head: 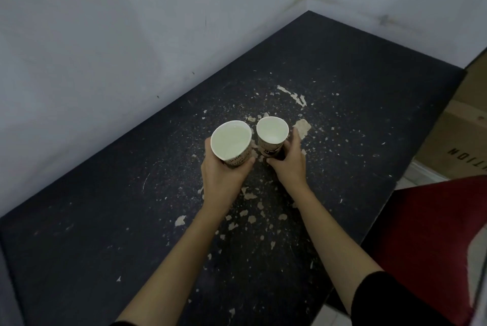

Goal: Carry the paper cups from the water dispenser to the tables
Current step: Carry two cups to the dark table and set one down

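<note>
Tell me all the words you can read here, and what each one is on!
"TION": on the cardboard box at the right edge, upside down; the rest of the word is cut off.
Cup in the left hand, the left cup: dark printed lettering, too blurred to read.
Cup in the right hand, the right cup: dark print, maybe a picture, too blurred to read.
Table and walls: no words.

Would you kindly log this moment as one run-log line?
left hand: holds white paper cup of water | right hand: holds second white paper cup | both over worn black table
</note>
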